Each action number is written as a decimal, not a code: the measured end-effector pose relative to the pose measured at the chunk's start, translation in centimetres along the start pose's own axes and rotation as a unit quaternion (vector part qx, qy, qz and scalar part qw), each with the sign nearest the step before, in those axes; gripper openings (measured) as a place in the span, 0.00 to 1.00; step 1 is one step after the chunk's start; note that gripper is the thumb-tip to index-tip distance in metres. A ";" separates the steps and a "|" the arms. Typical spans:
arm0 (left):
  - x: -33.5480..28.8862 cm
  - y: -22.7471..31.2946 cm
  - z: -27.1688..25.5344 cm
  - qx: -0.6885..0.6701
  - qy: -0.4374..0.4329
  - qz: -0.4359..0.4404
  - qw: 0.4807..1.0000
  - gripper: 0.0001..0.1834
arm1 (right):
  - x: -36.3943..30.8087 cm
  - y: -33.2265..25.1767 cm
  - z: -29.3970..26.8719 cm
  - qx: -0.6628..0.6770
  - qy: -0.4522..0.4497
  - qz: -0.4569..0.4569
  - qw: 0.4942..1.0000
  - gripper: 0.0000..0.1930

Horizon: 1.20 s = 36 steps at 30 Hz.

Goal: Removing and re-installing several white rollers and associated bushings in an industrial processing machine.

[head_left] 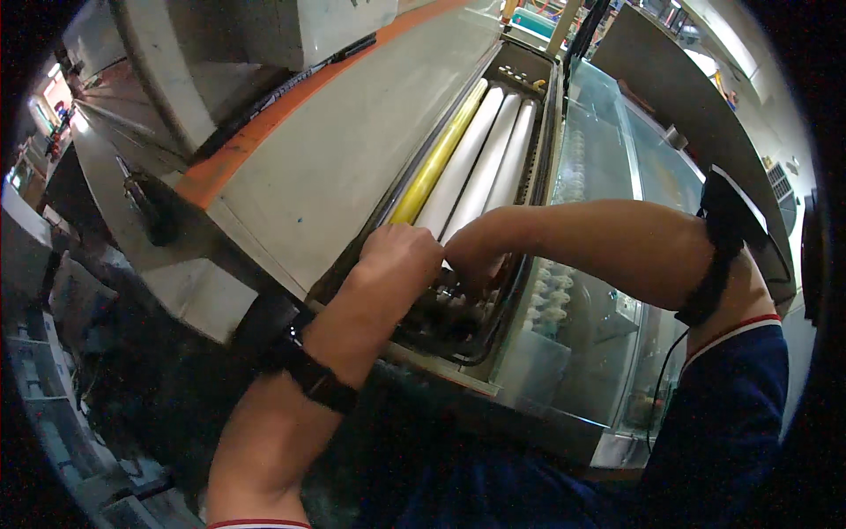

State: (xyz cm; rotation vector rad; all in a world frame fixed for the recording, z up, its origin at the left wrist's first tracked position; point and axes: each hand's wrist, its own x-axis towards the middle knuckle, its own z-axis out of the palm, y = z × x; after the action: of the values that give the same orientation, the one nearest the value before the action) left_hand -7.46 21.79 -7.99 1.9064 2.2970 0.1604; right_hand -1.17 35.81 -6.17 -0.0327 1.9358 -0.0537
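Observation:
Four long rollers lie side by side in a dark metal recess (pixel 526 63) of a machine: a yellow roller (pixel 438 163) at the left, then a white roller (pixel 460 160), a second white roller (pixel 487 160) and a third white one (pixel 514 157). At their near ends both my hands are close together. My left hand (pixel 401 254) is closed, knuckles up, beside the yellow roller's end; its fingertips are hidden. My right hand (pixel 476 249) bends down into the shadowed mechanism (pixel 449 313), fingers curled. What either hand grips is hidden.
Left of the recess runs a flat beige panel (pixel 344 132) with an orange edge strip (pixel 247 145). At the right stands a glass-covered section (pixel 599 150) with a row of pale coiled shapes (pixel 553 291) under it. A dark-handled tool (pixel 145 207) lies at the far left.

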 end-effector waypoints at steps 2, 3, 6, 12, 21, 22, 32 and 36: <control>0.0 0.2 -0.4 -0.002 -0.004 0.002 1.000 0.06 | -0.3 -0.2 -0.2 -0.072 -0.004 -0.017 0.997 0.20; 0.2 0.1 -0.2 -0.005 -0.004 0.005 1.000 0.06 | -0.5 -0.1 -0.2 -0.098 -0.006 -0.023 0.995 0.20; 0.4 -0.2 1.0 -0.001 0.000 0.000 1.000 0.06 | -0.5 0.5 0.2 0.059 0.009 -0.008 0.998 0.19; 0.4 0.1 0.4 -0.006 -0.024 -0.023 0.999 0.07 | 4.3 2.2 0.8 -0.041 -0.040 -0.029 0.998 0.14; 1.1 -0.1 0.3 0.003 -0.075 -0.039 0.996 0.09 | 5.2 3.2 1.4 -0.023 -0.037 -0.034 0.998 0.13; 1.2 -0.1 0.2 0.008 -0.074 -0.038 0.997 0.09 | 4.7 3.3 1.2 0.031 -0.040 -0.044 0.998 0.12; 1.4 0.2 0.4 -0.006 -0.098 -0.035 0.995 0.11 | 5.8 3.7 2.1 0.028 -0.013 -0.061 0.998 0.10; 1.5 -0.2 1.4 -0.026 -0.076 -0.060 0.995 0.10 | 4.3 2.6 1.6 0.071 -0.018 -0.046 0.996 0.13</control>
State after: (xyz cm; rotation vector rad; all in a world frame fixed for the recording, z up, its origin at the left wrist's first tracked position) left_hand -7.67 23.25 -9.46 1.6884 2.2756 0.0577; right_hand -1.18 38.11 -10.94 -0.0269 1.8898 -0.2497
